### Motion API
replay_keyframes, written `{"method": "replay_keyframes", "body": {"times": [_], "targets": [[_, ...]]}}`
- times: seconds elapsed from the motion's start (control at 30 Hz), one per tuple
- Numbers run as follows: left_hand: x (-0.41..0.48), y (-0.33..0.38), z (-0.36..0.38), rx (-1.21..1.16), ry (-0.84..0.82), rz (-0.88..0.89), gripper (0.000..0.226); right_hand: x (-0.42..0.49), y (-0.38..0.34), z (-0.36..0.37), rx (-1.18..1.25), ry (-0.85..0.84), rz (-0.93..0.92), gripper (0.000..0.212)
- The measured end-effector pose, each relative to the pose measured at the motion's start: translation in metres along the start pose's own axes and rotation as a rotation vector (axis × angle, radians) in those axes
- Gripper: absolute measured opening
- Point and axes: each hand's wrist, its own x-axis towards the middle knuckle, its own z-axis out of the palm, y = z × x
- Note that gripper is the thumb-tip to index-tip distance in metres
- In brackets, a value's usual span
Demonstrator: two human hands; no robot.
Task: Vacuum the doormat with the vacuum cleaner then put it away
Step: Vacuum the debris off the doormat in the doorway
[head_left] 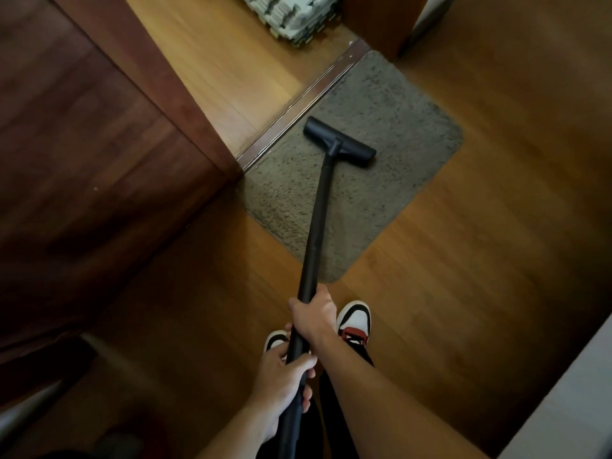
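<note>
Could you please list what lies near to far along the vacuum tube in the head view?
Left hand, right hand, both gripping the vacuum tube, vacuum head on the doormat, door threshold, stacked foam mats.

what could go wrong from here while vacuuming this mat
The nozzle sits close to the threshold strip; another push may knock it. The doormat lies on smooth wood floor and may slide or bunch. The right hand and left hand both grip the wand, so nothing pins the mat.
</note>
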Motion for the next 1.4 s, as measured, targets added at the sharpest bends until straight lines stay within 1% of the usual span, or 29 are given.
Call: {"method": "replay_keyframes", "body": {"times": [0.1,0.23,0.57,0.73,0.83,0.97,1.07,1.17,1.3,1.4], "targets": [[0.002,0.006,0.010,-0.012,-0.001,0.026,0.006,0.009,-0.004,-0.007,-0.027,0.012,-0.019,0.027],[0.010,0.021,0.031,-0.030,0.005,0.047,0.007,0.026,-0.017,-0.023,-0.023,0.007,-0.025,0.029],[0.038,0.091,0.085,-0.060,-0.014,0.086,0.011,0.083,-0.074,-0.070,-0.039,0.075,-0.084,0.026],[0.060,0.127,0.105,-0.005,0.003,0.164,0.010,0.112,-0.107,-0.088,0.015,0.122,-0.086,0.030],[0.069,0.138,0.114,0.049,-0.003,0.197,0.019,0.126,-0.118,-0.098,-0.017,0.143,-0.101,0.032],[0.072,0.139,0.117,0.037,-0.075,0.157,0.017,0.135,-0.121,-0.104,-0.089,0.140,-0.106,0.037],[0.073,0.129,0.114,0.003,-0.089,0.140,0.015,0.132,-0.113,-0.099,-0.107,0.138,-0.090,0.037],[0.072,0.113,0.106,-0.003,-0.067,0.150,0.012,0.120,-0.098,-0.089,-0.027,0.140,-0.054,0.034],[0.064,0.091,0.085,0.038,-0.071,0.147,0.011,0.102,-0.073,-0.070,0.151,0.107,-0.009,0.034],[0.056,0.072,0.068,0.037,-0.068,0.161,0.015,0.089,-0.056,-0.053,0.144,0.117,-0.020,0.033]]}}
